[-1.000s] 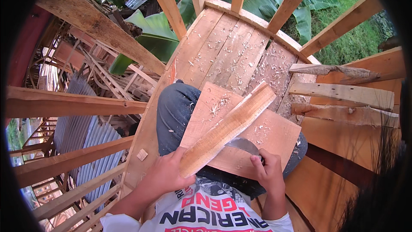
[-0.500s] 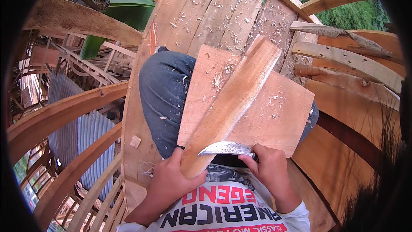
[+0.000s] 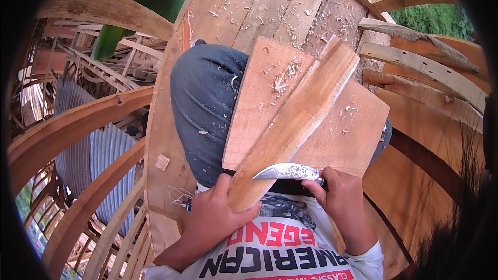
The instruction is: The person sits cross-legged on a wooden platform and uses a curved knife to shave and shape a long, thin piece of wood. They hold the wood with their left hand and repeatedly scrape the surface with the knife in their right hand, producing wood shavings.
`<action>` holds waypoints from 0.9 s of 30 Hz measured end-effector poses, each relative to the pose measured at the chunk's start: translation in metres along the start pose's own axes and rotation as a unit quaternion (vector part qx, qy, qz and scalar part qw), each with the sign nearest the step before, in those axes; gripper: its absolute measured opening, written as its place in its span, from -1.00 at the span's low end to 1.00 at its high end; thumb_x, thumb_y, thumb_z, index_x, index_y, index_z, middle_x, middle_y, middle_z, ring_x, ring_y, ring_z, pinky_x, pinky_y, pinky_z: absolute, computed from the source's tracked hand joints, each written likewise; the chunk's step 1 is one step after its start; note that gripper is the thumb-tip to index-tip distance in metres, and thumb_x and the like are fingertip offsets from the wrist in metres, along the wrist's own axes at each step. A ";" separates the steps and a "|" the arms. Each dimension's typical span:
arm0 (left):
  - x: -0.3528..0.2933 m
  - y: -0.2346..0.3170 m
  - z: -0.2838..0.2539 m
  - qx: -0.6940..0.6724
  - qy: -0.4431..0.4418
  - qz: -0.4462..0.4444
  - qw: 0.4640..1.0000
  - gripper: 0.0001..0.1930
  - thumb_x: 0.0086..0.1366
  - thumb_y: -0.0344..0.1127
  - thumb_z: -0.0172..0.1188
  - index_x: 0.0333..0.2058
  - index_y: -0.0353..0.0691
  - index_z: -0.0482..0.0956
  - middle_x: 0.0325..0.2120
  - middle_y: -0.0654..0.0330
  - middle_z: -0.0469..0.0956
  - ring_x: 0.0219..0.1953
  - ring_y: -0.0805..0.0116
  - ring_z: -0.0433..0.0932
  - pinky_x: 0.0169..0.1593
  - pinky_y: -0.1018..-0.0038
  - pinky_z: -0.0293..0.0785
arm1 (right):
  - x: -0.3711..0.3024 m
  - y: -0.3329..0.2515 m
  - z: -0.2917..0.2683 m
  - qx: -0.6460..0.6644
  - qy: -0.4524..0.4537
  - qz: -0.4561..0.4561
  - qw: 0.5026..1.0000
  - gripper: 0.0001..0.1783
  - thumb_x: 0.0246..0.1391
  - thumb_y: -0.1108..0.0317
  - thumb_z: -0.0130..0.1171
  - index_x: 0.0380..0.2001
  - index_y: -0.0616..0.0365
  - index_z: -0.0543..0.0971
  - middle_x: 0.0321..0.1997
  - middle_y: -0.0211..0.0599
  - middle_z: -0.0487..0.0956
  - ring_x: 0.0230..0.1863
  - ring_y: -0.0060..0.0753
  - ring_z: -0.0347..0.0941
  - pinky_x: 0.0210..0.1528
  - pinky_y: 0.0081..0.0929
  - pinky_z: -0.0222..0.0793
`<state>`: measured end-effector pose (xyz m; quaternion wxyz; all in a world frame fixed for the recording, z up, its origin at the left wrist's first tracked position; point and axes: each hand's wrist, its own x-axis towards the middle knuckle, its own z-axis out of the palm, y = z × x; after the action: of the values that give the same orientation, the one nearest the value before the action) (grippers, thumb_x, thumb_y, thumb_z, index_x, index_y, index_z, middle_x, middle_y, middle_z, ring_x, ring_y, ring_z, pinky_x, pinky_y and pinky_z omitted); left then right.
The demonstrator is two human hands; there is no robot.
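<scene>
Across a flat wooden board on my lap lies a long plank with one pale edge, slanting from near left to far right. My left hand is closed around the plank's near end, the thumb on its right side. My right hand grips the dark handle of a curved knife, mostly hidden by the fingers. The knife's blade points left and its tip rests over the plank's near part. Thin wood shavings lie on the board on both sides of the plank.
My bent knee in dark trousers stands left of the board. Beyond it, a planked floor is strewn with shavings. Curved wooden ribs rise on the left, more on the right. A small wood block and a white cable lie at left.
Board, plank, knife and both hands have shifted slightly to the right in the picture. Both hands keep their hold, and the blade is still over the plank's near end.
</scene>
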<state>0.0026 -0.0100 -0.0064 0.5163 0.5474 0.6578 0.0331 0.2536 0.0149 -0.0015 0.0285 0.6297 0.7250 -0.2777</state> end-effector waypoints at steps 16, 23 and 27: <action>0.000 -0.009 0.010 -0.013 0.019 0.021 1.000 -0.45 -0.08 -0.05 0.48 -0.32 -0.26 0.34 -0.63 0.01 0.50 -0.60 0.05 0.57 -0.50 0.27 0.48 | 0.016 0.022 0.003 -0.071 0.063 -0.039 0.995 -0.37 -0.21 -0.29 0.33 -0.73 0.10 0.45 -0.78 -0.34 0.40 -0.72 -0.28 0.44 -0.65 -0.40 0.30; 0.002 -0.004 0.007 0.017 0.019 0.027 0.999 -0.44 -0.07 -0.06 0.46 -0.31 -0.27 0.31 -0.62 -0.02 0.51 -0.56 -0.01 0.59 -0.49 0.24 0.47 | 0.019 0.026 0.002 -0.088 0.084 -0.022 0.992 -0.34 -0.25 -0.31 0.35 -0.77 0.09 0.39 -0.79 -0.34 0.37 -0.73 -0.27 0.43 -0.66 -0.40 0.30; 0.002 -0.002 0.006 0.018 0.019 0.027 0.999 -0.43 -0.06 -0.06 0.46 -0.28 -0.27 0.31 -0.58 -0.06 0.54 -0.53 -0.04 0.60 -0.47 0.24 0.48 | 0.019 0.029 0.006 -0.072 0.105 -0.016 0.992 -0.34 -0.26 -0.32 0.34 -0.76 0.09 0.40 -0.80 -0.34 0.36 -0.74 -0.27 0.42 -0.67 -0.39 0.29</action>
<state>0.0056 -0.0128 -0.0118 0.4930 0.5733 0.6528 0.0459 0.2744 0.0306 -0.0249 -0.0068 0.6399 0.7521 -0.1579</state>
